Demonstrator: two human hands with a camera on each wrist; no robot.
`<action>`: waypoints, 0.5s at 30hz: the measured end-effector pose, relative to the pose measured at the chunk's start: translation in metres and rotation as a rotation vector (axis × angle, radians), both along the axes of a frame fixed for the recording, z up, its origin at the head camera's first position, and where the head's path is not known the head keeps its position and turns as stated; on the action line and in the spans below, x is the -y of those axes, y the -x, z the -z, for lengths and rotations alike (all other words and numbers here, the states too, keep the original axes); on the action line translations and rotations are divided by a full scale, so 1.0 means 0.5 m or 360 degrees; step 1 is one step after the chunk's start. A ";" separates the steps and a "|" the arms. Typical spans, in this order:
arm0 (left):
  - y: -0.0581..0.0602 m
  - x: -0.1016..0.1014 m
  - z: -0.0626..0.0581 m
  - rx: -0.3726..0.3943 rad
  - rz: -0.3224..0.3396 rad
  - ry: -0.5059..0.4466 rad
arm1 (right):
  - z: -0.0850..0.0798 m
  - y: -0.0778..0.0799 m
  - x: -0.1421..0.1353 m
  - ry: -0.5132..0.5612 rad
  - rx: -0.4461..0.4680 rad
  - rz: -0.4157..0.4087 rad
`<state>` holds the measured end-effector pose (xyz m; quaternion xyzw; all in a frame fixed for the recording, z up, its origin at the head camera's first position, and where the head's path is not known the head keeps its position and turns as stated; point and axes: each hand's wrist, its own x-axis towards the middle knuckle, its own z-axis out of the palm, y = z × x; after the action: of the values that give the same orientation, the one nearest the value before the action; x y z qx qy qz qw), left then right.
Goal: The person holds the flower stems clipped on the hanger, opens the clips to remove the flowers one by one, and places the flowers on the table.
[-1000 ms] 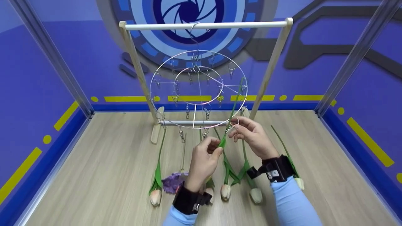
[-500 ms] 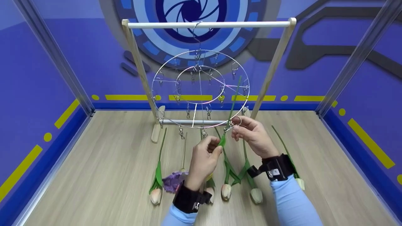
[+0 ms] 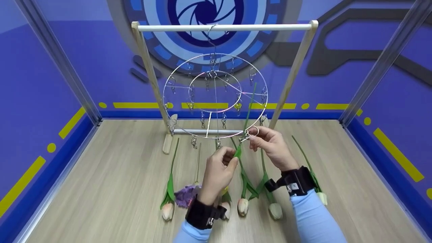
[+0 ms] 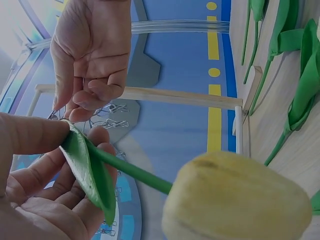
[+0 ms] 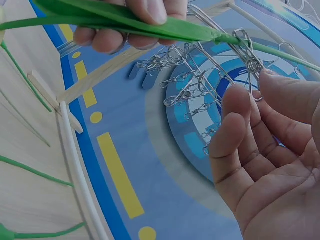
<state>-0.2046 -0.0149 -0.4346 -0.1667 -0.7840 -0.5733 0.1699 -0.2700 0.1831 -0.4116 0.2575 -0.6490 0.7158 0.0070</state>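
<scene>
My left hand (image 3: 217, 175) pinches a tulip at the base of its green leaf (image 4: 92, 175). Its pale yellow flower head (image 4: 235, 200) shows in the left wrist view, and the bare stem (image 3: 250, 108) points up in front of the round clip hanger (image 3: 208, 125). With finger and thumb, my right hand (image 3: 275, 150) pinches a wire clothes peg (image 5: 251, 62) at the hanger's front right rim. In the right wrist view the stem passes at the peg's end, just above the leaf.
A wooden rack (image 3: 293, 71) with a white top bar (image 3: 256, 26) bears the hanger; more pegs dangle from its rings. Below lie several tulips, among them a pinkish one (image 3: 167, 211) and a white one (image 3: 275, 211), and a purple flower (image 3: 185, 196). Blue walls stand around.
The upper end of the tulip's stem has tilted slightly to the left. Both hands stay almost in place, the left on the tulip and the right on the clothes peg.
</scene>
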 end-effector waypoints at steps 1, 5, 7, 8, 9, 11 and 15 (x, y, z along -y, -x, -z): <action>0.000 0.000 0.001 0.0001 -0.0001 0.0007 | 0.000 0.000 0.001 -0.0015 0.0000 0.0016; 0.001 0.003 0.003 0.0003 0.0006 0.0050 | -0.002 -0.002 0.003 -0.0073 -0.0010 0.0068; 0.001 0.005 0.004 -0.0001 0.0004 0.0076 | -0.003 -0.002 0.003 -0.0101 -0.0022 0.0091; 0.001 0.006 0.005 -0.0004 0.0004 0.0089 | -0.003 -0.003 0.004 -0.0111 -0.0026 0.0100; 0.001 0.006 0.005 -0.0009 0.0002 0.0099 | -0.004 -0.003 0.004 -0.0121 -0.0029 0.0110; 0.002 0.007 0.006 -0.0021 -0.0004 0.0116 | -0.004 -0.004 0.005 -0.0125 -0.0032 0.0127; 0.004 0.008 0.007 -0.0042 -0.0023 0.0137 | -0.005 -0.004 0.008 -0.0126 -0.0024 0.0168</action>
<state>-0.2064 -0.0189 -0.4382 -0.1756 -0.8068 -0.5356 0.1771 -0.2679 0.1793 -0.4092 0.2284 -0.6894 0.6863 0.0396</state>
